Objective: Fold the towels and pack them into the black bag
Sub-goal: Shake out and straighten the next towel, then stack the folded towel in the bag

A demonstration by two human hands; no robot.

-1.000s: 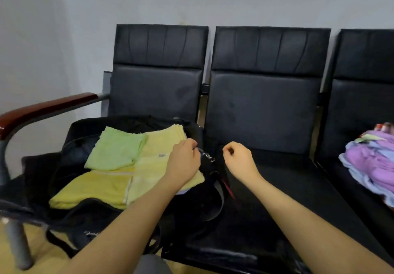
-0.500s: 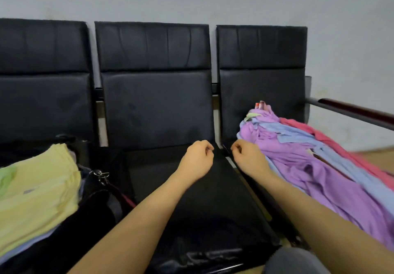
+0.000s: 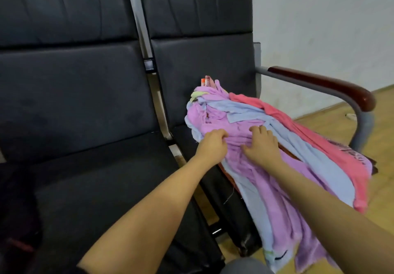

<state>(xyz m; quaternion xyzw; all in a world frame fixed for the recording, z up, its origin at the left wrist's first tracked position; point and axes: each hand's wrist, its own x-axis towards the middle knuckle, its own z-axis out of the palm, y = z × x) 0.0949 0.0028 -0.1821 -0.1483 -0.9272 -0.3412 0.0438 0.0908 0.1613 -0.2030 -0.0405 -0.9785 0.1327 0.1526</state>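
Both hands on purple towel atop pile, long axis front-to-back on seat: L hand pinches fabric, R hand spread flat.

Soft, even indoor light is falling from above, and no hard shadows are showing. A faint sheen is lying on the black seat to the left of both hands, with a small bright glint low beside it. The wide lens is bowing the seat backs and the armrest far right of the hands. The towel pile is smearing with motion blur toward its lower right edge. The lower left corner is sinking into murky darkness.
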